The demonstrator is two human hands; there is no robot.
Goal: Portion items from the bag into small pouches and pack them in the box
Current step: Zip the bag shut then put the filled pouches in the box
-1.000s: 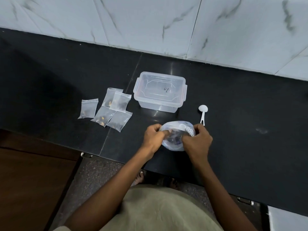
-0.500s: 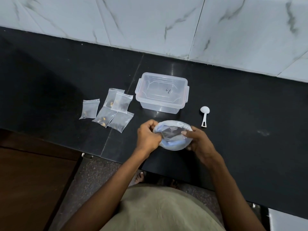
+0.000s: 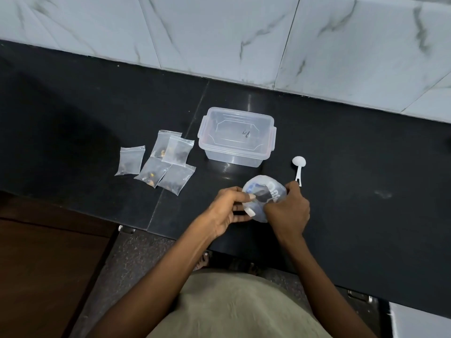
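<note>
A small rounded plastic bag [image 3: 264, 191] with blue and white print and dark contents sits on the black counter [image 3: 366, 191] near its front edge. My left hand [image 3: 229, 208] pinches its left rim between thumb and fingers. My right hand [image 3: 288, 212] grips its right side and covers part of it. Behind the bag stands a clear plastic box [image 3: 236, 137] with its lid on. Several small clear zip pouches [image 3: 158, 164], holding dark and yellow bits, lie in a loose cluster to the left.
A white plastic scoop [image 3: 298, 169] lies on the counter just right of the bag, its handle tip close to my right hand. A marble-tiled wall [image 3: 244, 32] rises behind the counter. A wooden cabinet front [image 3: 44, 264] is at lower left.
My right hand has shifted up along the bag's right side and now grips it more closely. My left hand keeps its pinch on the left rim. The bag has turned, showing its print.
</note>
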